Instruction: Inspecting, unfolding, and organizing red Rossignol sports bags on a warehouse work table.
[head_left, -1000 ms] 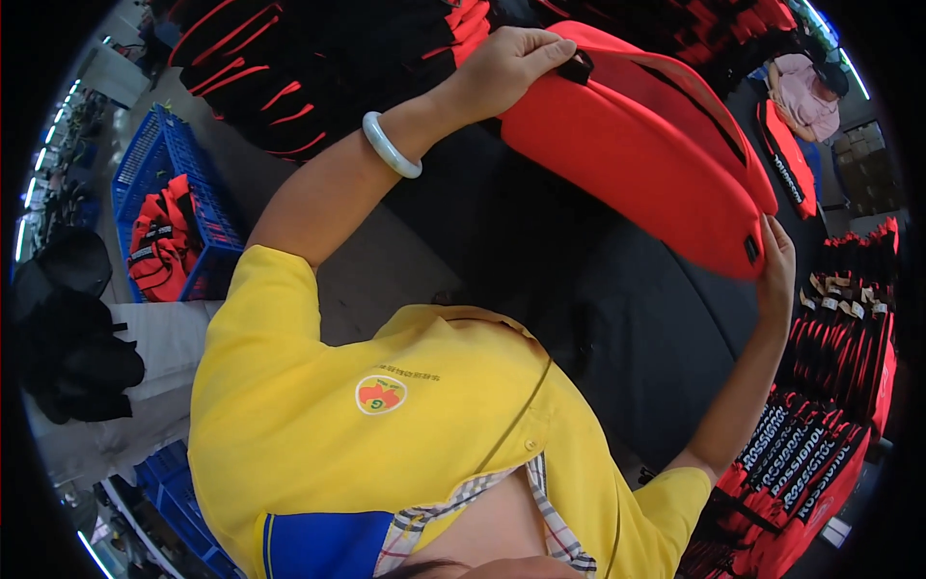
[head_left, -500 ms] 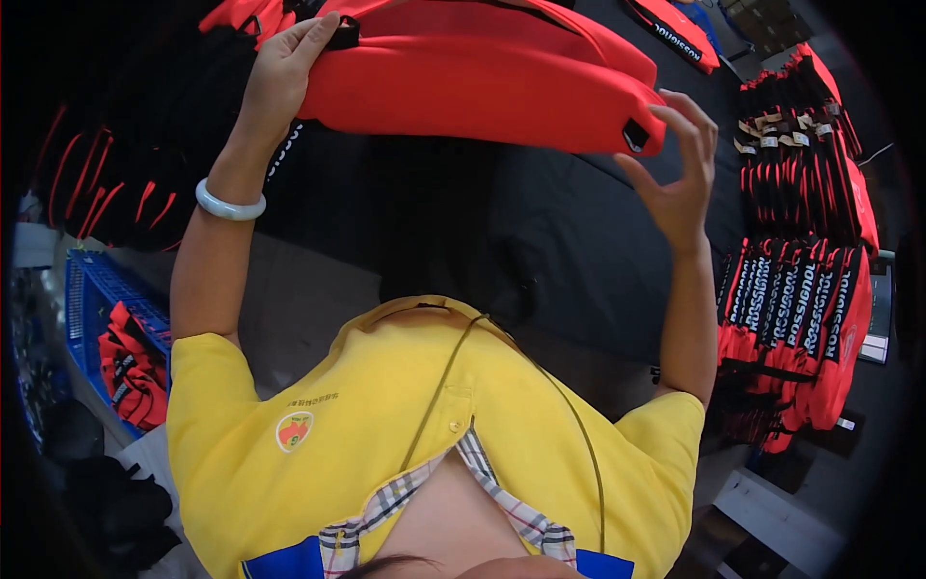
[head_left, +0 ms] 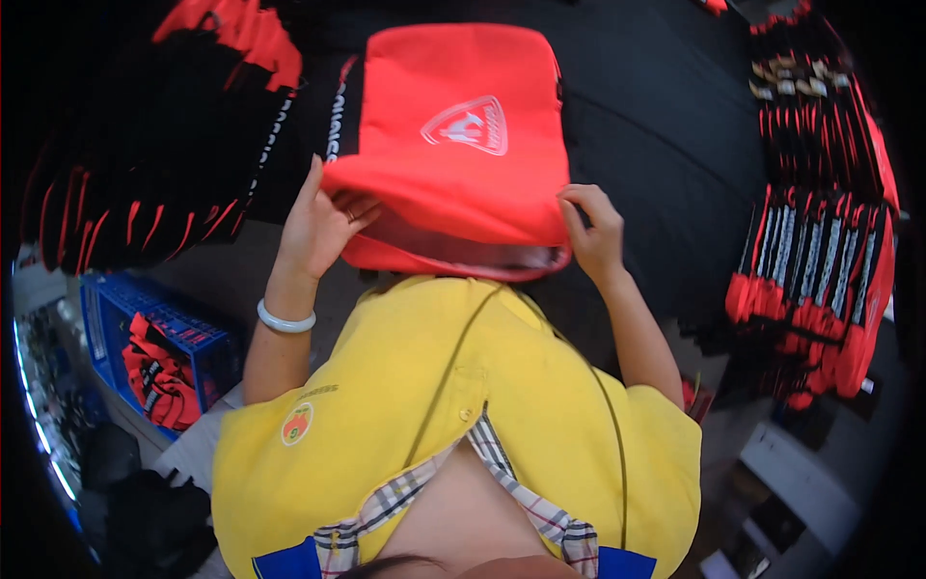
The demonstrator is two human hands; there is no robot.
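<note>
A red fabric bag with a pale shield emblem lies on the black-covered table before me, its mouth gaping toward my body. A dark side with white lettering shows along its left. My left hand, with a pale bangle at the wrist, grips the left corner of the mouth; the thumb is outside and the fingers are tucked under the upper edge. At the right corner, my right hand pinches the rim between thumb and curled fingers. The inside of the bag is mostly in shadow.
Stacked black-and-red bags rise at the left. More stand packed in rows at the right. A blue plastic crate at lower left holds crumpled red-and-black pieces. Black cloth covers the table.
The bag has come down nearer my body and turned, so its emblem face and open mouth now show. Both hands moved closer together; my right hand went from spread fingers to a pinch.
</note>
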